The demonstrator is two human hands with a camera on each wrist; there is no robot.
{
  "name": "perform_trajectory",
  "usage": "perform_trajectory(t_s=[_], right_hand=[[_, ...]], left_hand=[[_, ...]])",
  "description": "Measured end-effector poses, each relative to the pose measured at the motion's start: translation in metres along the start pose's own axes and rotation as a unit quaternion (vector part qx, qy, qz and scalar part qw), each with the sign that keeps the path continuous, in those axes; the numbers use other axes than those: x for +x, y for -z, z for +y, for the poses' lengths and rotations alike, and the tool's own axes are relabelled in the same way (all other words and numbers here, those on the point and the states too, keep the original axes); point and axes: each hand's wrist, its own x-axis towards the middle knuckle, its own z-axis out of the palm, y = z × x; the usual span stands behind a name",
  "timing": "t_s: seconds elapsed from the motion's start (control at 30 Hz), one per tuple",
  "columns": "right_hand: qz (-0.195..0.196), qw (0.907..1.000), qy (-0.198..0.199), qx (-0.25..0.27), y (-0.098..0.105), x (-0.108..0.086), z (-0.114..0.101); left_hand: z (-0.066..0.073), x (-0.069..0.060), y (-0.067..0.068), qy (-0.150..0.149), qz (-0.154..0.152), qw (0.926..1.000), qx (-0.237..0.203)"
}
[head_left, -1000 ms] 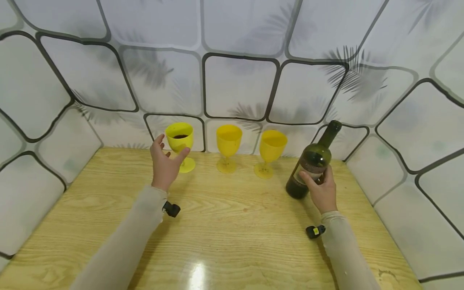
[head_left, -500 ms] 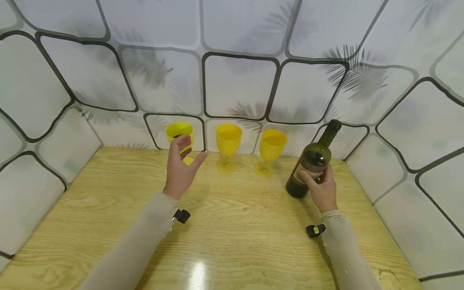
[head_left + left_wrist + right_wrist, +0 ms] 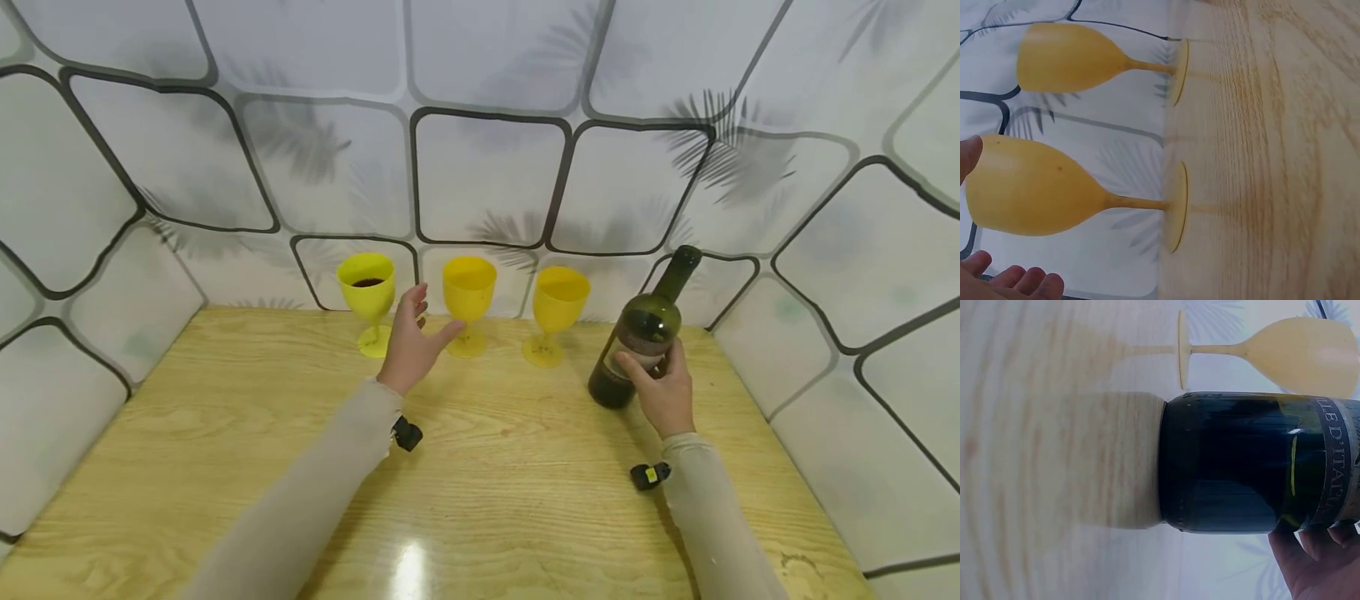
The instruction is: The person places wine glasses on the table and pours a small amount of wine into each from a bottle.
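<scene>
Three goblets stand upright in a row by the wall. The left yellow-green goblet (image 3: 367,292) has dark liquid in it; the middle goblet (image 3: 469,292) and the right goblet (image 3: 560,302) are orange-yellow. My left hand (image 3: 414,346) is in front, between the left and middle goblets, thumb and fingers spread around the near side of the middle goblet (image 3: 1035,187). From the head view I cannot tell if it touches the bowl. My right hand (image 3: 663,392) grips a dark green wine bottle (image 3: 637,342) around its label; the bottle stands on the table.
The wooden table (image 3: 510,492) meets a patterned wall (image 3: 487,183) directly behind the goblets. Another patterned wall (image 3: 870,400) rises close beyond the bottle on the right. Black cameras (image 3: 407,433) sit on both wrists.
My left hand has left the left goblet and moved right, to the middle goblet. The left goblet stays standing. My right hand keeps holding the bottle in place.
</scene>
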Motion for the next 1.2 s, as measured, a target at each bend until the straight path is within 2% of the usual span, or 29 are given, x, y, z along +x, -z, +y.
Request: perform_trajectory(t_s=[0.23, 0.4, 0.77, 0.97, 1.07, 1.2], right_hand=[[0.008, 1.0, -0.004, 0.0, -0.002, 0.0, 0.003], [0.005, 1.0, 0.0, 0.006, -0.001, 0.0, 0.002], [0.003, 0.9998, 0.006, 0.016, -0.001, 0.003, 0.005], [0.002, 0.9999, 0.003, 0.016, -0.001, 0.003, 0.004], [0.0, 0.9998, 0.004, 0.018, -0.001, 0.003, 0.003], [0.001, 0.9997, 0.006, 0.024, -0.001, 0.003, 0.004]], left_hand=[[-0.003, 0.022, -0.018, 0.048, -0.017, 0.9986, -0.015], [0.001, 0.03, -0.024, 0.066, -0.026, 0.9973, -0.019], [0.002, 0.044, -0.026, 0.043, -0.031, 0.9986, 0.0], [0.001, 0.037, -0.024, 0.048, -0.055, 0.9973, 0.0], [0.002, 0.029, -0.021, 0.039, -0.076, 0.9963, 0.007], [0.004, 0.012, -0.02, 0.029, -0.12, 0.9924, 0.0]])
